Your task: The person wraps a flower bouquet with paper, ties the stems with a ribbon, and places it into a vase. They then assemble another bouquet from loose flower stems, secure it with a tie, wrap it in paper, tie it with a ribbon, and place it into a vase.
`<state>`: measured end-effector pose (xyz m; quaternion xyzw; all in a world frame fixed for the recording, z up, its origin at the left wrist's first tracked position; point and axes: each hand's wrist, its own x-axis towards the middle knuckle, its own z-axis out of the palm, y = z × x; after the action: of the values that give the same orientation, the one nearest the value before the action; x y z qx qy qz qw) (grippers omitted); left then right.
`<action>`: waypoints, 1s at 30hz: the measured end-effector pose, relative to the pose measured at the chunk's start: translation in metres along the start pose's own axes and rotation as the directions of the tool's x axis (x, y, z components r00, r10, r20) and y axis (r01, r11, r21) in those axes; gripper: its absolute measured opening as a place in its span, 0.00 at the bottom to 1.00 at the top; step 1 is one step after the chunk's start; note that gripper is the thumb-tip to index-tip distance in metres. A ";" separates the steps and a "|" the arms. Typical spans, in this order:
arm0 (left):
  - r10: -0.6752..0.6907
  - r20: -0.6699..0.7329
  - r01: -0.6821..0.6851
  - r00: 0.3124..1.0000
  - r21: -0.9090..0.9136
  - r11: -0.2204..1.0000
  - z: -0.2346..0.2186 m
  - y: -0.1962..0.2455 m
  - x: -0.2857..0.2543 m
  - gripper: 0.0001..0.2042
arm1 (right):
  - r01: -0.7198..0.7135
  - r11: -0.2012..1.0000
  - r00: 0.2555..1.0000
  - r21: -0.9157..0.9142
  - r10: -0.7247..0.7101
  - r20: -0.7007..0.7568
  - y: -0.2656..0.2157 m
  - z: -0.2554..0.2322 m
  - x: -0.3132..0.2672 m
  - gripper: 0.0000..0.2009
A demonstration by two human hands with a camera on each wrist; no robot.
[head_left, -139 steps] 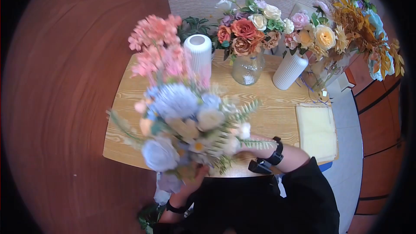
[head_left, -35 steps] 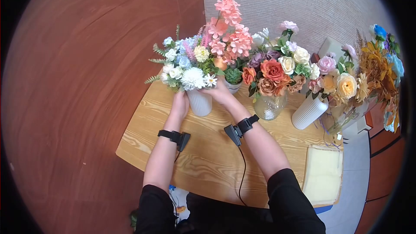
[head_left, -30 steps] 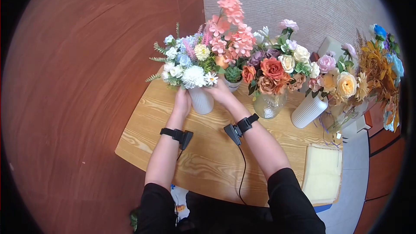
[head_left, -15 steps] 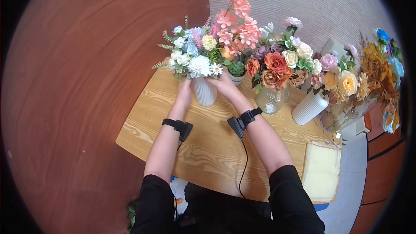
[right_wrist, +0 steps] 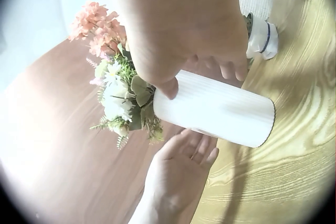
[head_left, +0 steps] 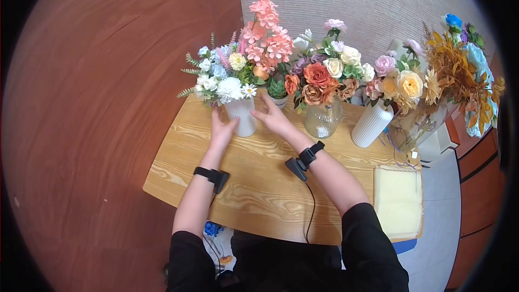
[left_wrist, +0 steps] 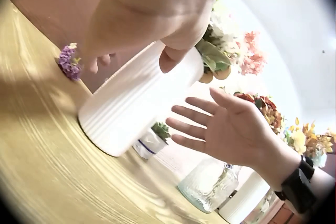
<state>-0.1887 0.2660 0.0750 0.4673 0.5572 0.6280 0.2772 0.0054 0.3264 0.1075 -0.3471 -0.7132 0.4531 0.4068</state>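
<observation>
A white ribbed vase (head_left: 246, 121) stands upright at the table's back left, filled with a bouquet (head_left: 230, 89) of white, blue and coral flowers. On its left side is my left hand (head_left: 221, 132), fingers spread beside the vase wall. My right hand (head_left: 274, 120) is at the other side, its fingers extended and apart; the left wrist view shows a gap between this hand (left_wrist: 231, 132) and the vase (left_wrist: 142, 98). Whether the left thumb touches the vase cannot be told.
Right of the vase stand a small potted succulent (head_left: 277, 88), a glass vase (head_left: 323, 121) with red and cream roses, and another white vase (head_left: 372, 125). Yellowish sheets (head_left: 398, 200) lie at the table's right. A purple flower cluster (left_wrist: 70, 62) lies behind the vase.
The bouquet, held over the table's front earlier, came to stand in the white vase at the back left. Since the latest earlier frame, both hands have loosened and spread from the vase.
</observation>
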 end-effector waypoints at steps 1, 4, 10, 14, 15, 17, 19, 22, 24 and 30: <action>0.103 0.011 -0.103 0.995 0.119 0.987 0.008 -0.002 0.002 0.37 | 0.005 1.000 1.000 0.000 -0.005 -0.005 0.002 0.003 0.005 0.47; 0.208 -0.032 -0.201 0.978 0.153 0.968 0.035 -0.008 0.005 0.43 | 0.027 0.999 0.999 0.017 -0.026 -0.046 0.000 0.009 0.015 0.46; 0.175 -0.032 -0.168 0.984 0.158 0.973 0.036 0.017 0.008 0.47 | 0.066 0.956 0.994 0.287 -0.087 0.062 -0.037 0.014 0.001 0.44; 0.100 0.046 -0.101 0.994 0.004 0.995 0.034 0.025 0.014 0.49 | 0.098 0.984 0.994 0.146 -0.105 0.037 0.000 0.023 0.009 0.41; 0.102 0.040 -0.103 0.994 0.028 0.994 0.034 0.026 0.015 0.49 | 0.153 0.982 0.987 0.112 -0.157 0.024 0.002 0.025 0.008 0.41; 0.091 0.026 -0.092 0.996 0.048 0.995 0.036 0.032 0.012 0.49 | 0.206 0.975 0.978 0.080 -0.208 0.021 0.003 0.027 0.008 0.42; 0.139 -0.017 -0.137 0.990 0.068 0.988 0.040 0.022 0.010 0.50 | 0.240 0.959 0.968 0.151 -0.248 0.040 0.000 0.025 0.010 0.45; 0.236 -0.068 -0.222 0.969 0.169 0.960 0.051 0.018 -0.006 0.51 | 0.189 0.959 0.970 0.212 -0.216 0.115 -0.022 0.014 0.006 0.46; 0.201 -0.106 -0.157 0.974 0.323 0.933 0.058 0.024 -0.030 0.50 | 0.159 0.959 0.976 0.235 -0.189 0.111 -0.021 0.009 0.013 0.50; 0.127 -0.026 -0.122 0.992 0.137 0.983 0.052 0.016 -0.059 0.48 | 0.319 0.942 0.948 -0.110 -0.314 0.057 0.001 0.008 0.033 0.58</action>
<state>-0.1155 0.2335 0.0705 0.5081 0.5728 0.6128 0.1955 -0.0160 0.3524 0.1128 -0.2426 -0.7927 0.3457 0.4395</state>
